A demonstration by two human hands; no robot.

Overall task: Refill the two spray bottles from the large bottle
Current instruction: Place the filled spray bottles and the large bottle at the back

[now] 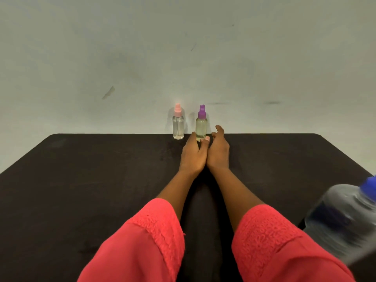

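Note:
Two small clear spray bottles stand upright at the far edge of the black table [101, 180]. One has a pink cap [178, 127], the other a purple cap [201, 124]. My left hand [193, 153] reaches to the purple-capped bottle, with fingers on its left side and the thumb across the front of its base. My right hand [218, 147] lies just right of that bottle, touching my left hand, with its fingers apart and nothing in it. The large clear bottle [345, 220] with a blue cap is blurred at the near right edge, away from both hands.
A pale wall rises straight behind the table's far edge, right behind the spray bottles. My red sleeves cover both forearms in the foreground. The dark tabletop stretches bare to the left and right of my arms.

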